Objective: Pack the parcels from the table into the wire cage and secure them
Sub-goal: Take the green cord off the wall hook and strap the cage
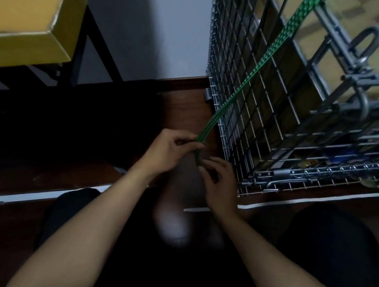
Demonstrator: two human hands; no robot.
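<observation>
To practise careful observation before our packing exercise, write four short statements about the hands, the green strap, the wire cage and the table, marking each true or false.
1. The left hand pinches the green strap. True.
2. The green strap lies coiled on the floor. False: it runs from the top of the wire cage down to the hands.
3. The wire cage is empty. False: brown parcels show inside it.
4. The table stands to the left of the wire cage. True.
</observation>
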